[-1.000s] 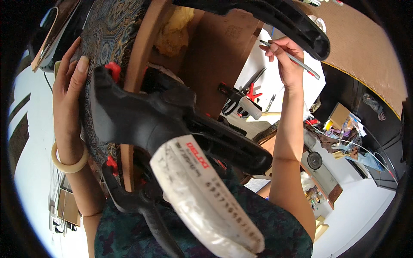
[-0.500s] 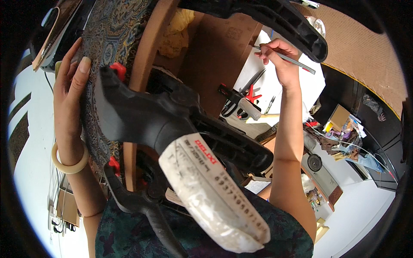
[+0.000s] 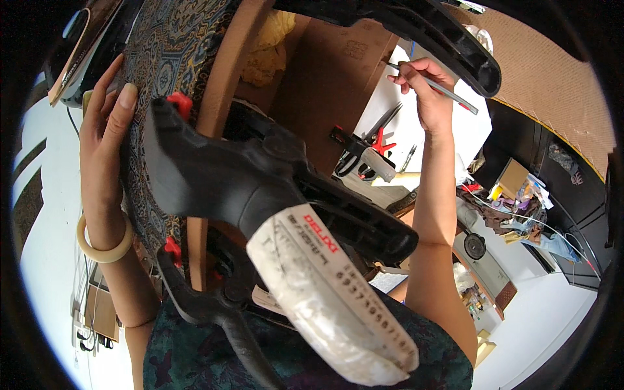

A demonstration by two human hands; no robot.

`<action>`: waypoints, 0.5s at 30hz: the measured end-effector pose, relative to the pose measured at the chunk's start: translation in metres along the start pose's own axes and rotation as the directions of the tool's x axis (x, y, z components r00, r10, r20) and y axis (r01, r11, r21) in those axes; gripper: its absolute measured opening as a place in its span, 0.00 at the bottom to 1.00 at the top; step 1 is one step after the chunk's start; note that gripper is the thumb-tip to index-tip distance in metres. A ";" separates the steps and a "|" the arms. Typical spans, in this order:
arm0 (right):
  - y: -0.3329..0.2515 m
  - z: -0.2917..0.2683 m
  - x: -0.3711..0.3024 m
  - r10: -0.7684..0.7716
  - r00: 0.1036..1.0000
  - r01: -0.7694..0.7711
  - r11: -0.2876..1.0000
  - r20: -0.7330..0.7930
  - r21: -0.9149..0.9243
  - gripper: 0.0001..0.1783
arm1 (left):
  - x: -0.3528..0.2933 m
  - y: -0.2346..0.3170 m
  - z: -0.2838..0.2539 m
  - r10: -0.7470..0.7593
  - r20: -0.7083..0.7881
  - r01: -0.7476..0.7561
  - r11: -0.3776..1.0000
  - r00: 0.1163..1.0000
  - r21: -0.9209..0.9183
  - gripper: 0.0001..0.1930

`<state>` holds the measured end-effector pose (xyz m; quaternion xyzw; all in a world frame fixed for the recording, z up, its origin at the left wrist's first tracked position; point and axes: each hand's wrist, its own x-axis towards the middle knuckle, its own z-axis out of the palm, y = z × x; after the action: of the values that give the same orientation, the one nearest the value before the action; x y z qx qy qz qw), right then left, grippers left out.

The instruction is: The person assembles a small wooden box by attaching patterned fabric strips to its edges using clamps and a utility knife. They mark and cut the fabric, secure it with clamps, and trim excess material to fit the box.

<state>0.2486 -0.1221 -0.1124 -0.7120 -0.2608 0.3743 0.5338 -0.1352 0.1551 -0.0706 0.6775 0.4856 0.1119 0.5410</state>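
Observation:
My left hand (image 3: pixel 104 143) lies with fingers stretched along the outer side of a panel covered in dark patterned fabric (image 3: pixel 175 45). A pale bangle (image 3: pixel 120 250) circles that wrist. At upper right, my right hand (image 3: pixel 426 91) pinches a slim grey pen-like tool (image 3: pixel 460 99) with a red band near its rear end; its thin tip points left, toward a brown cardboard surface (image 3: pixel 325 84). A large black spring clamp (image 3: pixel 214 175) with red pads grips the panel's brown edge strip (image 3: pixel 224 84). Below it, a second black clamp (image 3: pixel 201 305) grips the same edge.
Beyond the panel, a smaller clamp with red parts (image 3: pixel 382 148) lies by a white sheet (image 3: pixel 478 130). Yellow crumpled material (image 3: pixel 268 52) sits inside the panel's curve. Another black clamp arm (image 3: pixel 455 49) crosses the top. Mixed clutter (image 3: pixel 520 211) stands at far right.
The large clamp's handle appears slightly further right and lower. My right hand has shifted slightly with the pen-like tool; my left hand stays on the fabric.

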 end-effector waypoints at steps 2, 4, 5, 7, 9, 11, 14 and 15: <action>0.000 -0.001 0.000 -0.002 0.999 0.002 1.000 0.045 -0.002 0.05 | 0.000 -0.001 0.000 0.010 -0.008 -0.010 1.000 1.000 0.004 0.42; -0.002 -0.002 0.002 -0.007 0.996 0.009 1.000 0.087 -0.029 0.04 | 0.001 -0.002 -0.001 0.060 -0.021 -0.059 0.997 0.998 0.042 0.42; -0.002 -0.002 0.002 -0.010 0.998 0.012 0.999 0.069 -0.032 0.04 | 0.001 -0.003 -0.001 0.084 -0.027 -0.082 0.995 0.996 0.062 0.42; -0.003 -0.001 0.003 -0.015 0.999 0.017 0.999 0.033 -0.039 0.04 | -0.001 0.001 0.001 0.059 -0.027 -0.058 0.998 0.998 0.034 0.43; -0.003 0.000 0.002 -0.005 0.999 0.006 1.000 0.054 -0.030 0.03 | 0.000 0.002 0.000 0.039 -0.016 -0.039 0.999 0.999 0.020 0.43; -0.004 0.002 0.004 -0.005 0.999 0.006 1.000 0.046 -0.027 0.03 | 0.002 -0.001 -0.003 0.024 0.008 -0.024 0.999 1.000 0.021 0.43; -0.005 0.000 0.002 -0.026 0.999 0.026 0.999 0.031 -0.020 0.02 | 0.000 0.001 -0.001 0.080 -0.006 -0.080 0.996 0.997 0.041 0.41; -0.005 0.000 0.002 -0.023 0.998 0.025 0.999 0.058 -0.020 0.02 | 0.001 -0.002 -0.002 0.080 -0.009 -0.080 0.996 0.997 0.046 0.41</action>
<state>0.2497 -0.1194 -0.1077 -0.7033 -0.2886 0.3855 0.5229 -0.1372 0.1575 -0.0717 0.7079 0.4634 0.1260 0.5179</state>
